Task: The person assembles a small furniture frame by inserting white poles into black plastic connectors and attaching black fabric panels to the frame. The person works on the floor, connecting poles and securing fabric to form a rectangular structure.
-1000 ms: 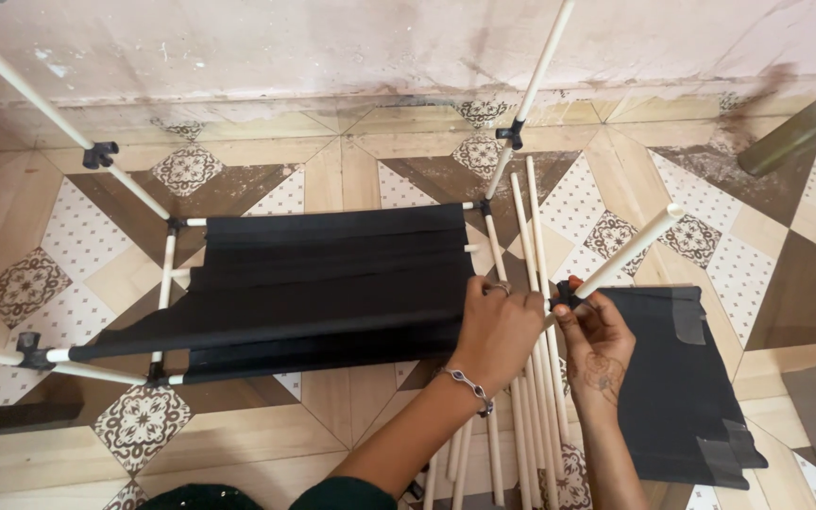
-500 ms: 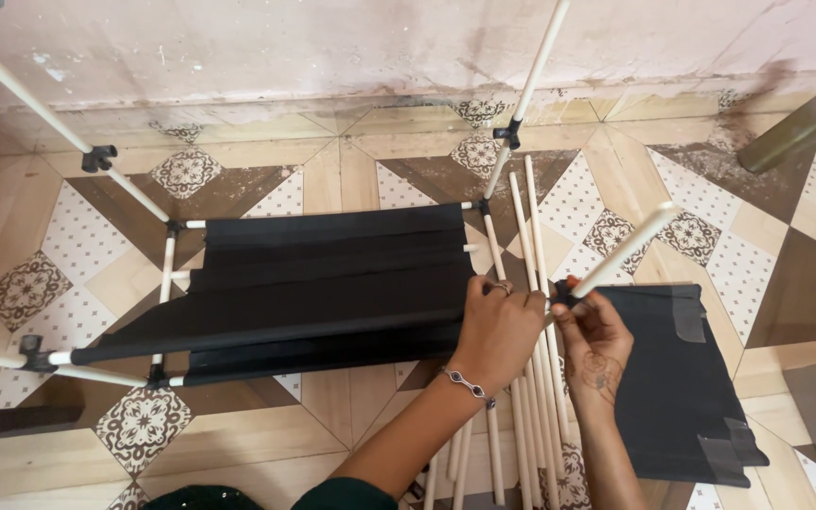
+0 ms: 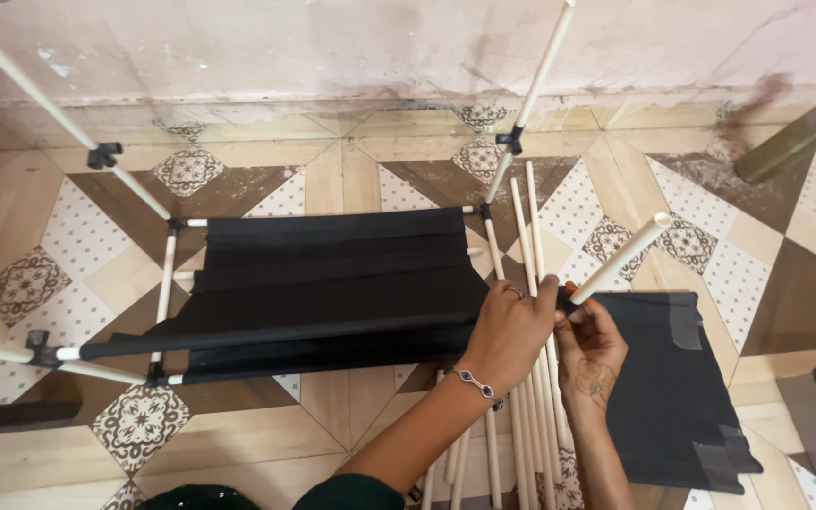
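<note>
Little has shifted: both hands' fingers stay curled on a smooth cream tube (image 3: 620, 259) beside matte black fabric (image 3: 332, 274).

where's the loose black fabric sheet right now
In the head view, the loose black fabric sheet lies flat on the tiled floor at lower right, just right of the right hand and the bundle of white rods.

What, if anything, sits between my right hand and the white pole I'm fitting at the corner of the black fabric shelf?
Nothing visible: the right hand is already at the white pole's lower end, beside the left hand.
</note>
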